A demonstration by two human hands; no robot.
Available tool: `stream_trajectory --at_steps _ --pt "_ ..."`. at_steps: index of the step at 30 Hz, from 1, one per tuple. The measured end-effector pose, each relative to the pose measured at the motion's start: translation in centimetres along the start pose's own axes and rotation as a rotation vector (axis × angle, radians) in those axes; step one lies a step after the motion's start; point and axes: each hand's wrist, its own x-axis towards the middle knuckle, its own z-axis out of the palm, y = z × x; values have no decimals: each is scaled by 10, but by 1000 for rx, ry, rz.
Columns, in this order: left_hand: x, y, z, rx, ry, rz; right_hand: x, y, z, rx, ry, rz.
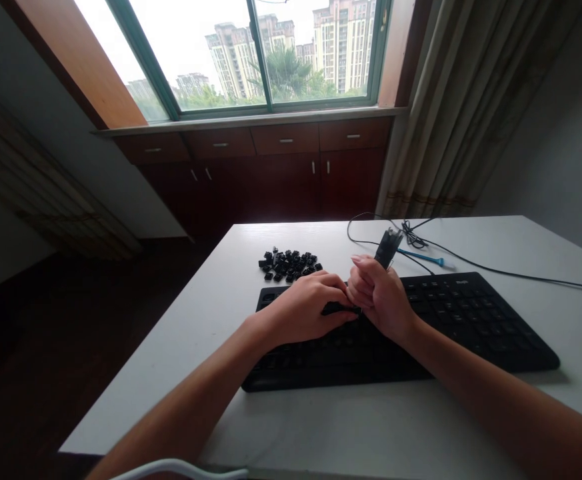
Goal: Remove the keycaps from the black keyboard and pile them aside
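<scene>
We see a black keyboard [471, 320] lying slightly askew on a white table [211, 313], its left end nearer us and its right end angled toward the far right. Our left hand [305, 310] rests palm down on the upper left part of the keyboard, fingers curled and touching the keys; whether it pinches a single keycap we cannot tell, since the dark keys blur together under the fingertips. Our right hand [378, 297] is closed in a fist around a small dark tool [387, 247], likely a keycap puller, which sticks up and away from the knuckles, tilted to the far right. The two hands touch each other above the keyboard's upper rows.

Just beyond the keyboard's far left corner sits a loose pile of black keycaps [291, 262], apart from the keyboard edge and well inside the table's left edge. A black cable [495, 270] loops behind the tool and trails off to the right edge of the table, with a blue cable tie or strip [423, 257] lying beside it.

Bare tabletop runs along the left of the keyboard, along the near edge under our forearms, and on the far right. Past the far edge stand dark wooden cabinets [281, 173] beneath a window [251, 53], with a curtain [471, 107] at right.
</scene>
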Motion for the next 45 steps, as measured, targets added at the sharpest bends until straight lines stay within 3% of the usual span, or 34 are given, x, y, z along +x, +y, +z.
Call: stream_trajectory --at_steps 7,11,18,28,38,41,45 --pt "-2 -3 -1 10 46 -60 -6 5 0 -160 -155 -59" --pt "-1 -3 3 -12 58 -73 -6 7 6 -280 -134 -26" --pt "1 0 5 -37 -19 115 -8 9 13 -22 -179 -111" --pt "-1 3 6 1 -33 6 5 -6 4 -12 -10 -97" --pt "-1 3 5 15 30 3 1 9 5 -143 -8 -33" --pt "0 6 4 1 15 -29 -1 9 6 -148 -45 -48" --pt "3 7 9 -59 71 -28 -4 6 5 -153 -185 -63"
